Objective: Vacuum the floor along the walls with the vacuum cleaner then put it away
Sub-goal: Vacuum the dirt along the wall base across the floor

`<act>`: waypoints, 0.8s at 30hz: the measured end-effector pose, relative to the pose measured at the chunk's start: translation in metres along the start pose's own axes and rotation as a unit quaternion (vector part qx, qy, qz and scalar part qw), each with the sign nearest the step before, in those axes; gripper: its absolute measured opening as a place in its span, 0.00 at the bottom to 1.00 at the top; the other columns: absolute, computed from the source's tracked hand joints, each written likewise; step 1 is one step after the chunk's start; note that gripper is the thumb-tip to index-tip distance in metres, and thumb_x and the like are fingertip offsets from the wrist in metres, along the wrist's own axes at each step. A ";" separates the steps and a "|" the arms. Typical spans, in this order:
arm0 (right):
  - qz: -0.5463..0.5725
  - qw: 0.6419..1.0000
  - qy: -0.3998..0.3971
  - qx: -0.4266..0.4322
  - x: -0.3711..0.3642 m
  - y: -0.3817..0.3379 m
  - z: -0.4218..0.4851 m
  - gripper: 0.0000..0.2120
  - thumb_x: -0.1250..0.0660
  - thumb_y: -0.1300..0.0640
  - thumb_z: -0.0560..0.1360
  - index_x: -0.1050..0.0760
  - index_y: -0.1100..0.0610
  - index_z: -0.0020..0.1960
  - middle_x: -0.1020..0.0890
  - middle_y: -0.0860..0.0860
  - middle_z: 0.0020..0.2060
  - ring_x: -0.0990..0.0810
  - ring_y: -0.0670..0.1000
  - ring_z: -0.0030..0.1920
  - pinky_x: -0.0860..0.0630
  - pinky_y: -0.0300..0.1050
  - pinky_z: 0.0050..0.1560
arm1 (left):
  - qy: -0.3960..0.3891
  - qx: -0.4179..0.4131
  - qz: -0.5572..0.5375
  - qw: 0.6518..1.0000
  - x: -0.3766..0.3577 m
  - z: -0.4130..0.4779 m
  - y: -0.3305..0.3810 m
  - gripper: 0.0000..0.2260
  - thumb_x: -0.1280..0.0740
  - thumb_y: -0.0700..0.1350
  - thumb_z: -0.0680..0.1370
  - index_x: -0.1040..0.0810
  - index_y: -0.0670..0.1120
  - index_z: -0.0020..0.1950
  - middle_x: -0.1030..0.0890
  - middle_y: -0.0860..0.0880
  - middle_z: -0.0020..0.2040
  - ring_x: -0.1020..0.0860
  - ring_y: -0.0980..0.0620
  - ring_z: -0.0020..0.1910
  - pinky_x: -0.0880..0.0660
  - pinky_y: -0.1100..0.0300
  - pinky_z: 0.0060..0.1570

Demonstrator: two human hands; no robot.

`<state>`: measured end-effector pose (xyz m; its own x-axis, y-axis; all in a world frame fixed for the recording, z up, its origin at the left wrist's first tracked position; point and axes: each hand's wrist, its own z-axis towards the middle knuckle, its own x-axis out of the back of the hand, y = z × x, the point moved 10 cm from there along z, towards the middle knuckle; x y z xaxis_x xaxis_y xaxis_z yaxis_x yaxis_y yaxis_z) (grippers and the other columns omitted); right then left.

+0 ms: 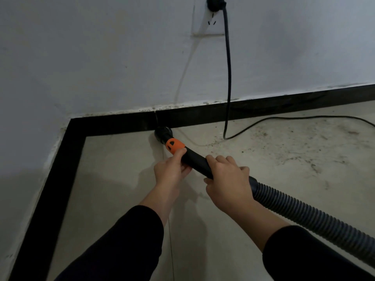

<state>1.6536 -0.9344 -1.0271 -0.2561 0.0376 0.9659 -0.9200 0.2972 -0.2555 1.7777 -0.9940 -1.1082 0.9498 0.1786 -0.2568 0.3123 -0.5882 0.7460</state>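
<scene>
The black vacuum wand [194,161] is held tilted, its nozzle [162,134] set down just beyond the left hand [169,169], with the orange collar [175,146] at that hand's fingertips. A ribbed grey hose [304,211] is led back from behind the right hand [227,179].

The nozzle [163,134] sits at frame centre, against the baseboard [263,106], right of the corner. Behind it the left hand [170,169], then the right hand [227,179], hold the tube [195,160]. The hose [304,213] runs off lower right. The cord [228,67] hangs from the socket [209,23] at top centre.
</scene>
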 end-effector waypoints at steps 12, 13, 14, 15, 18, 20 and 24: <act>-0.009 1.000 0.001 -0.014 0.014 0.014 -0.020 0.16 0.36 0.53 0.76 0.34 0.49 0.63 0.26 0.46 0.52 0.31 0.51 0.55 0.36 0.53 0.52 | -0.012 0.020 0.014 1.000 -0.008 -0.021 -0.010 0.07 0.27 0.41 0.74 0.22 0.40 0.43 0.16 0.41 0.42 0.16 0.49 0.42 0.20 0.63 0.33; -0.012 1.000 0.000 -0.016 0.015 0.016 -0.022 0.16 0.36 0.53 0.76 0.34 0.49 0.63 0.26 0.46 0.51 0.31 0.51 0.55 0.36 0.53 0.52 | -0.019 0.027 0.013 0.999 -0.010 -0.022 -0.013 0.06 0.27 0.42 0.74 0.22 0.40 0.43 0.16 0.42 0.42 0.16 0.50 0.42 0.20 0.64 0.33; -0.015 1.000 -0.002 -0.017 0.015 0.019 -0.024 0.16 0.36 0.53 0.77 0.34 0.48 0.63 0.26 0.46 0.52 0.31 0.51 0.56 0.36 0.52 0.52 | -0.026 0.032 0.011 0.999 -0.012 -0.024 -0.016 0.06 0.27 0.42 0.74 0.21 0.40 0.43 0.15 0.43 0.40 0.16 0.50 0.41 0.20 0.64 0.33; -0.018 1.000 -0.005 -0.017 0.015 0.021 -0.026 0.17 0.36 0.53 0.77 0.34 0.48 0.64 0.26 0.46 0.52 0.31 0.51 0.56 0.36 0.52 0.52 | -0.031 0.036 0.011 0.999 -0.012 -0.025 -0.020 0.06 0.27 0.42 0.74 0.21 0.41 0.44 0.15 0.44 0.38 0.15 0.51 0.39 0.20 0.64 0.33; -0.027 0.999 -0.013 -0.019 0.013 0.026 -0.034 0.17 0.36 0.52 0.77 0.35 0.48 0.64 0.26 0.45 0.52 0.31 0.51 0.56 0.36 0.52 0.51 | -0.040 0.044 0.006 0.998 -0.012 -0.029 -0.028 0.06 0.27 0.42 0.74 0.21 0.41 0.43 0.15 0.47 0.33 0.15 0.54 0.35 0.20 0.64 0.33; -0.031 0.999 -0.023 -0.019 0.011 0.028 -0.039 0.17 0.36 0.52 0.77 0.35 0.48 0.64 0.26 0.46 0.52 0.31 0.51 0.56 0.35 0.52 0.52 | -0.040 0.047 0.004 0.998 -0.011 -0.034 -0.033 0.06 0.27 0.41 0.74 0.21 0.41 0.43 0.15 0.47 0.33 0.15 0.53 0.36 0.20 0.63 0.35; -0.038 0.999 -0.036 -0.010 0.015 0.030 -0.048 0.17 0.36 0.52 0.77 0.35 0.48 0.64 0.26 0.46 0.52 0.30 0.51 0.56 0.35 0.52 0.51 | -0.037 0.055 0.003 0.998 -0.007 -0.046 -0.035 0.06 0.27 0.40 0.75 0.21 0.39 0.43 0.15 0.44 0.36 0.15 0.52 0.36 0.20 0.63 0.34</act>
<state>1.6367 -0.8794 -1.0183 -0.2072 -0.0534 0.9768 -0.9315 0.3158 -0.1804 1.7608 -0.9378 -1.1043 0.9465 0.1194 -0.2999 0.2994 -0.6722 0.6772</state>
